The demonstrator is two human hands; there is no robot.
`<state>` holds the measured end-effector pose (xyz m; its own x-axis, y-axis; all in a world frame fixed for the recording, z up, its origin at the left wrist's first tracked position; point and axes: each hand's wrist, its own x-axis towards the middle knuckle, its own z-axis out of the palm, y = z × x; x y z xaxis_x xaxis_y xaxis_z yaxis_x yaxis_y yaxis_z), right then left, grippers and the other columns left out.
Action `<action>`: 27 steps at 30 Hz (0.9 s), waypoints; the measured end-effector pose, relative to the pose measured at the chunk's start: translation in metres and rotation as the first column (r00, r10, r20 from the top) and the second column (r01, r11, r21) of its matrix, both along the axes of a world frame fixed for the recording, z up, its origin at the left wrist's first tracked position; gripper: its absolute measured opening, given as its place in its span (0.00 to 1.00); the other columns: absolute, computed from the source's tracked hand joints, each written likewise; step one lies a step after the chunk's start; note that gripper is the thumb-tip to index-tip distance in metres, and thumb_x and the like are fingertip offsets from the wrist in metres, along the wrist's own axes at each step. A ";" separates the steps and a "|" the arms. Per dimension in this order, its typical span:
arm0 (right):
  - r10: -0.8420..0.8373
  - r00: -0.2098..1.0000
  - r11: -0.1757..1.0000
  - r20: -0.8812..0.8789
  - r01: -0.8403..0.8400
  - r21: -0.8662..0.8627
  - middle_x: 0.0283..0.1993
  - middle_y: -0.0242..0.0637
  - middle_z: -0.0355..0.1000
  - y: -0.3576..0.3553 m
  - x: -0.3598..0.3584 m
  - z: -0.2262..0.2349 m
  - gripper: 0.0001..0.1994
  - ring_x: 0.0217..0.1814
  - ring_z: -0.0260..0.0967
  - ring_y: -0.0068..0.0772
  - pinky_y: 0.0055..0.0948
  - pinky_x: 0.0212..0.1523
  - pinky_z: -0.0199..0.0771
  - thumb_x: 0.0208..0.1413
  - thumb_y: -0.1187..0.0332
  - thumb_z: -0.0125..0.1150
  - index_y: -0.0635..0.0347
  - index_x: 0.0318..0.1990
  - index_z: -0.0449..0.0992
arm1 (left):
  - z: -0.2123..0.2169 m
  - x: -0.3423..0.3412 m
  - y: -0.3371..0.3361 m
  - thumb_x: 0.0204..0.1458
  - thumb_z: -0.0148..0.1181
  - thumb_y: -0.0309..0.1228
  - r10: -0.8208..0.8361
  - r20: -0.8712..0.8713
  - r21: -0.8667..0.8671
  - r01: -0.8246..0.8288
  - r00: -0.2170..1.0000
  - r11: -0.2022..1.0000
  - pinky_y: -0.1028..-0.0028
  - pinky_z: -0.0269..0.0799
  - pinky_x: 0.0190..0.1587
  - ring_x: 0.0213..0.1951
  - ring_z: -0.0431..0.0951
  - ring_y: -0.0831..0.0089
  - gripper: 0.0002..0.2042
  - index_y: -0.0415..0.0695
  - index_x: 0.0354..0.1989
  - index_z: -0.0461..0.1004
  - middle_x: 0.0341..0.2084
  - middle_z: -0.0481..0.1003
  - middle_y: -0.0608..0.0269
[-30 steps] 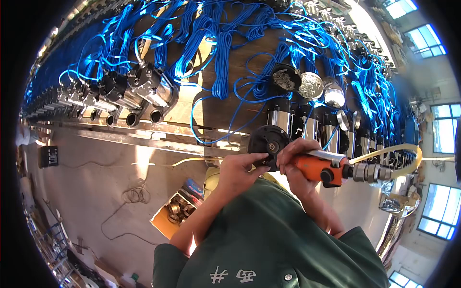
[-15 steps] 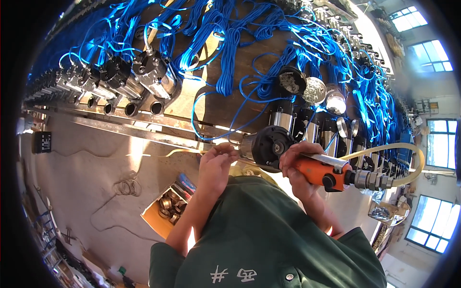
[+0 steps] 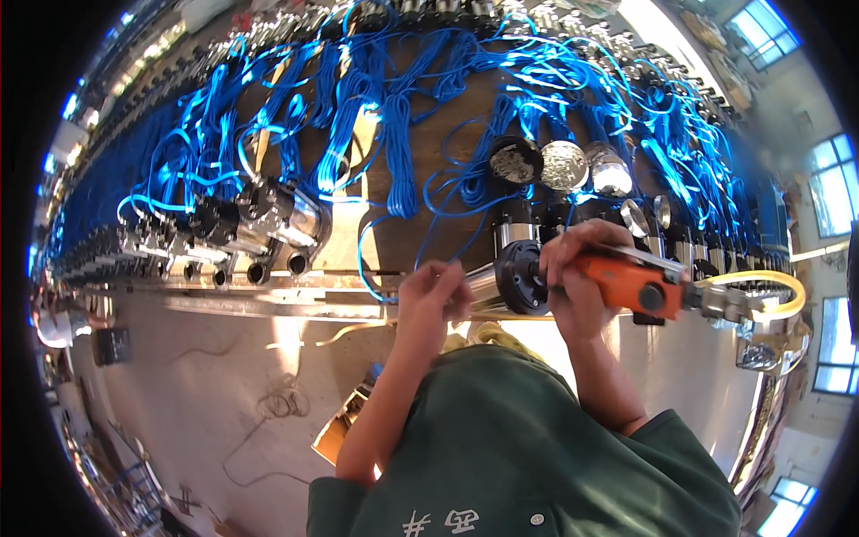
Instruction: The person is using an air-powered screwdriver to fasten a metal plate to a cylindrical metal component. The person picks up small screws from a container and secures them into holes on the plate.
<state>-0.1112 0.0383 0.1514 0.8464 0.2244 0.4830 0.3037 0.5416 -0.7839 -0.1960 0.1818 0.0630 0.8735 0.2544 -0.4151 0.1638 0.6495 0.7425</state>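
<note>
An orange air screwdriver (image 3: 626,285) lies across the right side in my right hand (image 3: 577,277), which is closed round its front part and lever. Its nose points left toward the black round end cap (image 3: 522,279) of a pump-like cylinder. Whether its tip touches a screw there is hidden by my fingers. The cylinder's silver body (image 3: 486,288) lies along the bench's near edge. Beside its left end is my left hand (image 3: 434,304), thumb and fingertips pinched together. Anything between those fingertips is too small to make out.
Bundles of blue cable (image 3: 398,166) cover the bench (image 3: 447,134). Silver cylinders with black caps (image 3: 291,215) line its left edge; more stand at right beside metal bowls of small parts (image 3: 564,166). A yellow hose (image 3: 778,279) loops from the screwdriver. A cardboard box (image 3: 338,430) sits below.
The view has shifted. The screwdriver has swung to point at the black cap, which now faces right toward it. My left hand has risen off the cylinder's lower left side.
</note>
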 end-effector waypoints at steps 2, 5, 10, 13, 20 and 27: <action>-0.165 0.985 0.979 0.044 0.169 -0.113 0.32 0.38 0.66 -0.007 0.024 -0.025 0.17 0.25 0.63 0.25 0.26 0.32 0.69 0.44 0.83 0.49 0.63 0.45 0.64 | -0.043 0.064 0.006 0.59 0.55 0.36 -0.006 0.122 0.138 -0.011 0.993 0.990 0.81 0.48 0.15 0.13 0.59 0.82 0.11 0.41 0.30 0.71 0.14 0.65 0.70; -0.162 0.987 0.973 -0.023 0.155 -0.172 0.32 0.34 0.67 -0.020 0.052 -0.062 0.17 0.29 0.65 0.20 0.19 0.32 0.69 0.45 0.84 0.49 0.62 0.45 0.64 | -0.119 0.136 0.010 0.58 0.57 0.38 -0.247 0.004 0.013 0.247 0.969 0.969 0.81 0.45 0.15 0.13 0.56 0.85 0.11 0.44 0.28 0.71 0.13 0.60 0.76; -0.215 0.947 0.976 -0.237 0.200 -0.084 0.31 0.34 0.68 -0.050 0.055 -0.087 0.15 0.27 0.66 0.21 0.19 0.27 0.68 0.43 0.83 0.50 0.65 0.42 0.67 | -0.098 0.162 0.001 0.57 0.57 0.39 -0.346 -0.122 -0.024 0.346 0.930 0.938 0.81 0.40 0.12 0.09 0.52 0.86 0.12 0.48 0.24 0.69 0.10 0.58 0.79; -0.245 0.912 0.969 -0.329 0.242 -0.052 0.30 0.35 0.68 -0.057 0.059 -0.082 0.15 0.26 0.66 0.21 0.19 0.26 0.67 0.43 0.84 0.48 0.65 0.41 0.68 | -0.084 0.164 -0.006 0.58 0.56 0.36 -0.330 -0.155 -0.041 0.327 0.931 0.944 0.81 0.40 0.11 0.08 0.52 0.86 0.11 0.47 0.25 0.70 0.10 0.61 0.78; -0.262 0.875 0.934 -0.406 0.336 0.122 0.33 0.40 0.66 -0.069 0.095 -0.081 0.16 0.25 0.61 0.26 0.29 0.32 0.67 0.41 0.83 0.47 0.64 0.42 0.65 | -0.080 0.168 -0.020 0.58 0.56 0.34 -0.172 -0.150 -0.030 0.169 0.974 0.985 0.84 0.45 0.11 0.09 0.56 0.86 0.08 0.44 0.30 0.74 0.15 0.69 0.73; -0.286 0.827 0.904 -0.484 0.400 0.150 0.33 0.39 0.66 -0.065 0.156 -0.127 0.15 0.27 0.63 0.28 0.30 0.33 0.67 0.42 0.81 0.48 0.65 0.42 0.66 | -0.090 0.202 -0.007 0.55 0.61 0.30 -0.321 -0.260 0.044 0.343 0.911 0.938 0.81 0.68 0.34 0.29 0.73 0.79 0.07 0.39 0.33 0.75 0.24 0.74 0.67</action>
<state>0.0443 -0.0267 0.0249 0.9805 -0.1924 0.0403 0.1583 0.6517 -0.7418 0.0057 0.1746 -0.0267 0.7871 0.0125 -0.6166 0.5428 0.4608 0.7022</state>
